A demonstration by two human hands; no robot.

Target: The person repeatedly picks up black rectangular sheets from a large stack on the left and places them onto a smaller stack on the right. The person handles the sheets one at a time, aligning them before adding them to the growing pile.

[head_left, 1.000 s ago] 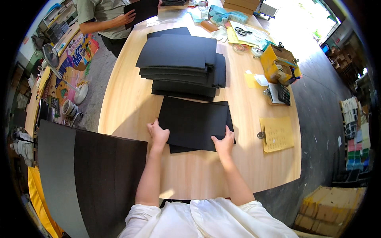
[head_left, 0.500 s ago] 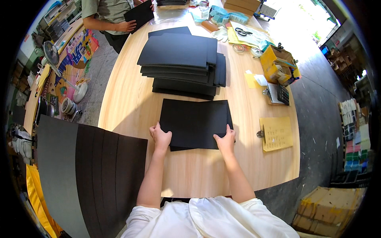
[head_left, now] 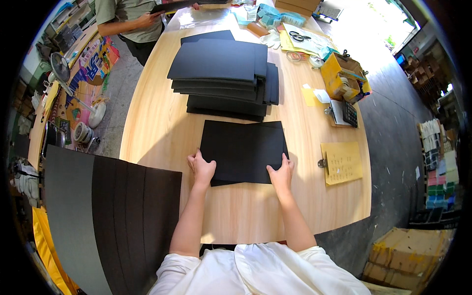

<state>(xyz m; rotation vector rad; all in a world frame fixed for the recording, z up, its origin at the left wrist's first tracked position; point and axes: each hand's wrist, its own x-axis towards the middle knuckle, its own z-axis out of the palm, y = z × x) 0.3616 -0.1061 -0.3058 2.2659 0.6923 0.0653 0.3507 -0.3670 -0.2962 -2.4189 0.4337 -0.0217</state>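
A small pile of black sheets (head_left: 243,150) lies flat on the pale wooden table (head_left: 157,123) in front of me. My left hand (head_left: 201,168) grips its near left corner and my right hand (head_left: 281,173) grips its near right corner. Just beyond it stands a taller stack of the same black sheets (head_left: 223,73), several layers deep and slightly fanned.
Large dark boards (head_left: 118,211) lean at my left. A clipboard with yellow paper (head_left: 341,162), a calculator (head_left: 349,113) and a yellow box (head_left: 341,76) sit at the right. Another person (head_left: 130,17) stands at the far left end holding a black sheet. Cardboard boxes (head_left: 408,255) rest on the floor.
The small pile has slid away from me toward the big stack, my hands moving with it. The other person has shifted their sheet at the far end.
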